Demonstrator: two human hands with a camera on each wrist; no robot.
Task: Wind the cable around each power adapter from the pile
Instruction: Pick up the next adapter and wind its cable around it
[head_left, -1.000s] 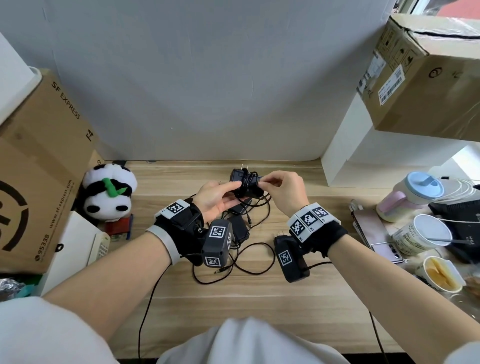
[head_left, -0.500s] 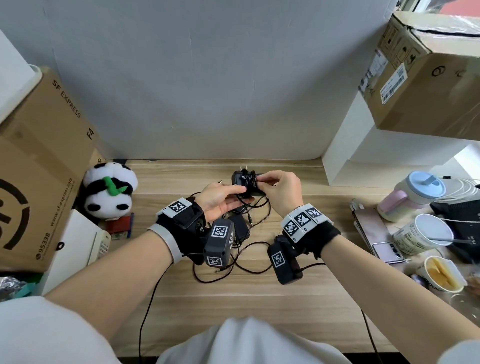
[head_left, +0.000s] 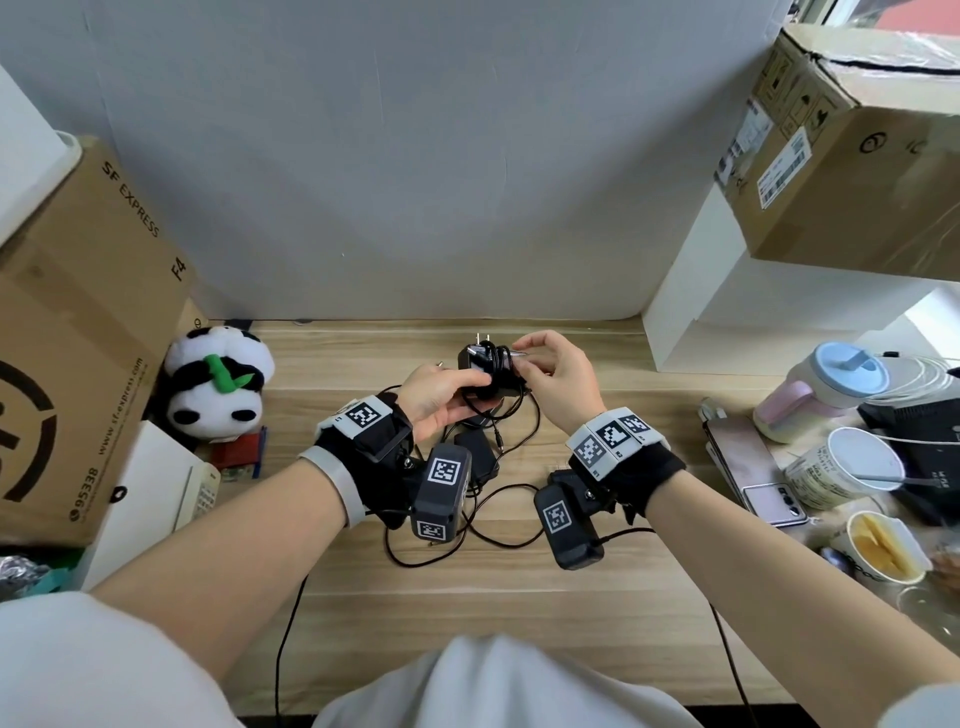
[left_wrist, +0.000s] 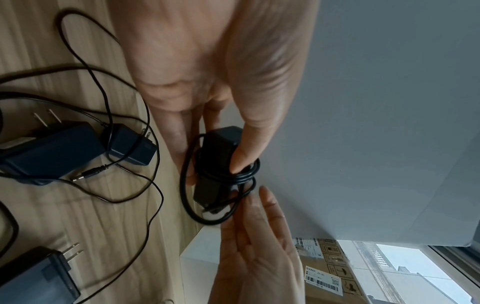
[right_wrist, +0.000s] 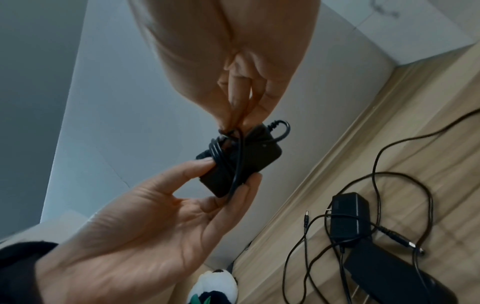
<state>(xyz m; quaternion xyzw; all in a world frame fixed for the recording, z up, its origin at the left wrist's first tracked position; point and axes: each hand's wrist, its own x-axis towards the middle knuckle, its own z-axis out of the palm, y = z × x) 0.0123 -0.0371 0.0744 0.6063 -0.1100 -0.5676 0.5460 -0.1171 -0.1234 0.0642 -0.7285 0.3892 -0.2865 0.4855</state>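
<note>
- Nearest the person, loose black cables (head_left: 483, 525) trail across the wooden desk (head_left: 519, 613) around a pile of unwound adapters (left_wrist: 49, 152).
- Above the pile, the left hand (head_left: 441, 397) grips a black power adapter (head_left: 480, 364) between thumb and fingers — its cable (right_wrist: 221, 152) already looped several times around the body.
- The right hand (head_left: 558, 379) pinches the cable's end against the adapter's top — fingertips (right_wrist: 233, 115) closed tight on it.
- Farther left, a panda toy (head_left: 218, 384) sits against a cardboard box (head_left: 67, 332).
</note>
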